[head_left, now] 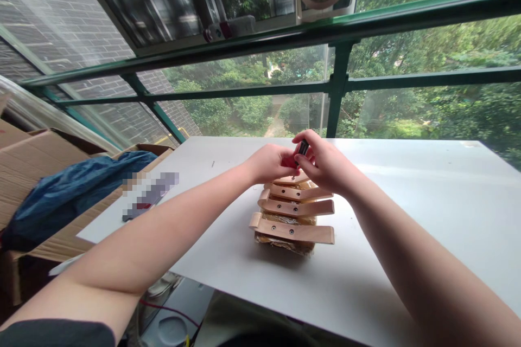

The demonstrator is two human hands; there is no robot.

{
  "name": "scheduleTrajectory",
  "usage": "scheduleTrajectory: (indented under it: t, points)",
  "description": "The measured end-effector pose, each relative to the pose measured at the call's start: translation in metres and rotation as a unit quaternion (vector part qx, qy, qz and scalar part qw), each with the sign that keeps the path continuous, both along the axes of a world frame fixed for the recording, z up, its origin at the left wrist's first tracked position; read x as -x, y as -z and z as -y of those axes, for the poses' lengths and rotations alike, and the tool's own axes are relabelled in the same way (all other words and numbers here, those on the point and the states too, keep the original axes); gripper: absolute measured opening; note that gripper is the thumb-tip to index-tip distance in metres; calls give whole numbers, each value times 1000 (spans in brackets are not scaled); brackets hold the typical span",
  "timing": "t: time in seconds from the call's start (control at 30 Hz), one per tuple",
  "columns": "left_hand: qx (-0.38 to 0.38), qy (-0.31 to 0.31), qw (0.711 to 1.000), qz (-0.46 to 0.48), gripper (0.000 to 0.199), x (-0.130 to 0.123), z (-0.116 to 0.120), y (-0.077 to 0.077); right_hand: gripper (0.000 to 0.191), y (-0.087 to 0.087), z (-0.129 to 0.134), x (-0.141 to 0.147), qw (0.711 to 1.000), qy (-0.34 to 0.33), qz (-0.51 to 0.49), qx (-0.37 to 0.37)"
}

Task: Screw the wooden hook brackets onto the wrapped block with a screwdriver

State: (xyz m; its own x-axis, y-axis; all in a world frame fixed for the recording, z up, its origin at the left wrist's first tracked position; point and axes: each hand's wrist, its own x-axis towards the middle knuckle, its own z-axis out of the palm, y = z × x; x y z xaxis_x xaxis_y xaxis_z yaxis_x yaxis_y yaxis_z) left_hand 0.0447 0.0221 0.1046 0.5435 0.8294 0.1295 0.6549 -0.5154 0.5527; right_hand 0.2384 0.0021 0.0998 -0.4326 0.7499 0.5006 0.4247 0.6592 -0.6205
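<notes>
Past the middle of the white table, my two hands meet over a row of wooden hooks. My left hand [273, 163] is closed, its fingertips at a red part just beside the right fingers. Between the curled fingers of my right hand [318, 160] is a small black object [302, 147]; whether the red part belongs to it I cannot tell. Several pale wooden hooks [311, 232], each curved up at the left end and most showing two screws, lie across a brown block [285, 243] wrapped in clear film. My hands partly cover the farthest hook.
The white table [228, 227] stands against a window with a green railing [244, 89]. On its left side lies a blurred-out greyish item [151, 195]. Cardboard boxes [38, 165] with blue cloth [77, 187] crowd the left. A grey container [179, 309] sits below the front edge.
</notes>
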Motion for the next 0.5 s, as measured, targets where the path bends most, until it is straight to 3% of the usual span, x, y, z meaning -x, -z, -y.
scheduleTrajectory:
  t: [0.23, 0.5]
  points:
    - [-18, 1, 1000, 1, 15, 1, 1, 4, 34, 2, 0, 0, 1000, -19, 19, -15]
    - [-3, 18, 1000, 7, 19, 2, -1, 4, 22, 3, -2, 0, 1000, 8, 15, -16]
